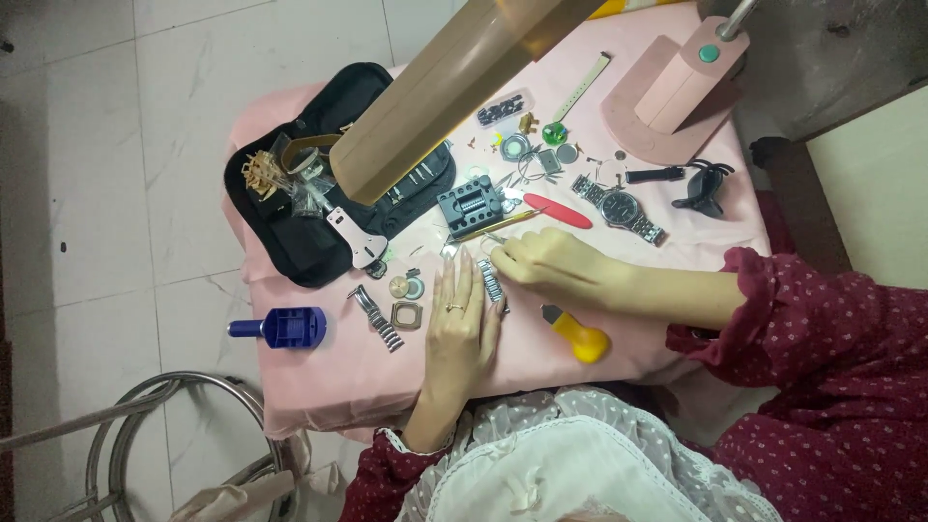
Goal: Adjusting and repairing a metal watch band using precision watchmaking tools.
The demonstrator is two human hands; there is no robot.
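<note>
My left hand (458, 324) lies flat on the pink cloth (338, 372), fingers together, its fingertips pressing the side of a metal watch bracelet segment (492, 280). My right hand (549, 266) is curled over the top of that bracelet and pinches a thin tool (495, 239) whose tip meets the links. A ring sits on a left finger. The bracelet's far end is partly hidden under my right fingers.
A black holder block (470, 203), red-handled tool (558, 210), steel wristwatch (619, 207), yellow-handled tool (581, 339), blue case opener (286, 328), another bracelet piece (377, 317), small watch cases (406, 300), black tool pouch (300, 208) and pink lamp base (667, 97) crowd the small table.
</note>
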